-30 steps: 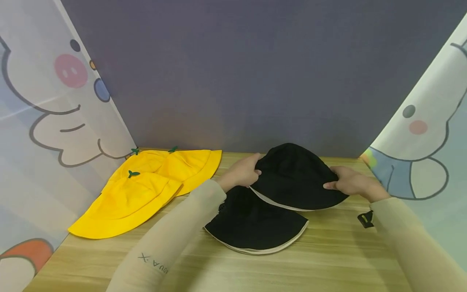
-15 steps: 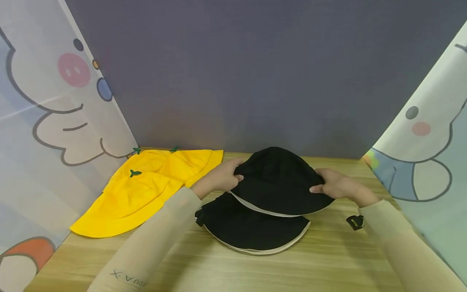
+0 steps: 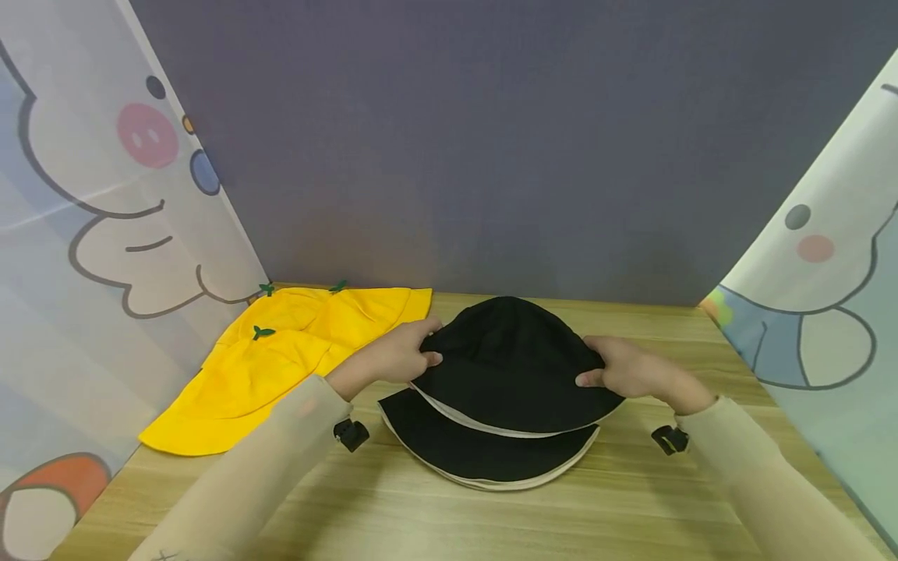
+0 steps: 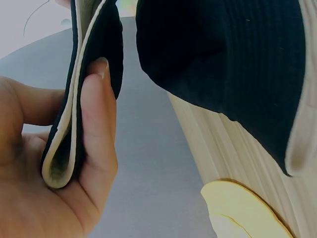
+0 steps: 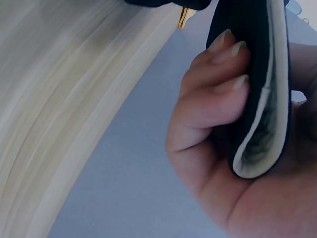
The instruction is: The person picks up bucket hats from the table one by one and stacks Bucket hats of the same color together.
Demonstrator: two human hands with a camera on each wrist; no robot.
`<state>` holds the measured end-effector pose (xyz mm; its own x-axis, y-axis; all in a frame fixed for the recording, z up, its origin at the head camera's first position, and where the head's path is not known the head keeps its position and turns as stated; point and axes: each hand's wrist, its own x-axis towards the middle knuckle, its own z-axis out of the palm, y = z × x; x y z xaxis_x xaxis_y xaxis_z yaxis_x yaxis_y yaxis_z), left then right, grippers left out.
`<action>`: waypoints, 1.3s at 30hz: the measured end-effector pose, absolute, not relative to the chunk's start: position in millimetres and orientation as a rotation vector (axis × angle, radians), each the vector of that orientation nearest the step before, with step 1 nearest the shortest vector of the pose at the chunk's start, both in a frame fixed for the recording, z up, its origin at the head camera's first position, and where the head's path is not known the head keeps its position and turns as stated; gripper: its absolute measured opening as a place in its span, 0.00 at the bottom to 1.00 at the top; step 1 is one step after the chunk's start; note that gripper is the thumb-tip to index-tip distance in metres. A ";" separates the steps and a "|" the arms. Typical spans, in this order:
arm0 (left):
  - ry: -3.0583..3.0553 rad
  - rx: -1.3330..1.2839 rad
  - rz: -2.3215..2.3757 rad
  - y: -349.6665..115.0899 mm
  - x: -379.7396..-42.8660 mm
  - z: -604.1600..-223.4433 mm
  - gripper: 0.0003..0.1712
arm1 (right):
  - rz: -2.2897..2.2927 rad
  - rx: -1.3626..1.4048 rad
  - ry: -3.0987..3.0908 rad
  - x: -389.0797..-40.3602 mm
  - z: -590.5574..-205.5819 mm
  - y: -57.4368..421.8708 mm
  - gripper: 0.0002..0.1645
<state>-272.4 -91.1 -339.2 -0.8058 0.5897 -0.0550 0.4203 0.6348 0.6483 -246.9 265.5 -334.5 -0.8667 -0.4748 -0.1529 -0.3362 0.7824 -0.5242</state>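
Both hands hold a black bucket hat (image 3: 519,374) with a pale lining, folded flat, one hand at each end of its brim. My left hand (image 3: 400,351) pinches the left end; in the left wrist view the folded brim (image 4: 62,163) runs between thumb and fingers. At the right end my right hand (image 3: 627,370) grips likewise, its fingertips (image 5: 228,94) against the black cloth in the right wrist view. Beneath the held hat a second black bucket hat (image 3: 484,460) lies on the wooden table, its crown mostly covered by the upper one.
Several yellow hats (image 3: 273,358) with green sprout tips lie overlapping at the left, close to my left forearm. A grey panel (image 3: 463,156) stands behind the wooden table (image 3: 449,522). Cartoon-printed side panels (image 3: 828,312) border both sides.
The held black hat has moved left and somewhat toward me, so it now overlaps more of the lower black hat. Both hands have travelled with it. The yellow hats have stayed put.
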 end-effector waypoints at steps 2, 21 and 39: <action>2.588 0.812 0.929 -95.1 -270.4 -339.2 0.22 | -0.729 -0.660 2.688 -245.0 -335.5 262.3 0.25; 2.603 0.823 0.797 -122.7 -253.0 -352.1 0.34 | -0.657 -0.602 2.655 -227.7 -350.5 236.0 0.26; 2.561 0.770 0.789 -121.8 -254.5 -389.3 0.15 | -0.700 -0.521 2.625 -226.2 -381.3 228.4 0.21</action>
<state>-254.5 -121.8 -389.3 -0.7906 0.5892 -0.1665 0.3935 0.6973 0.5990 -226.2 228.4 -381.3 -0.8618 -0.4379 -0.2561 -0.2522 0.8078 -0.5327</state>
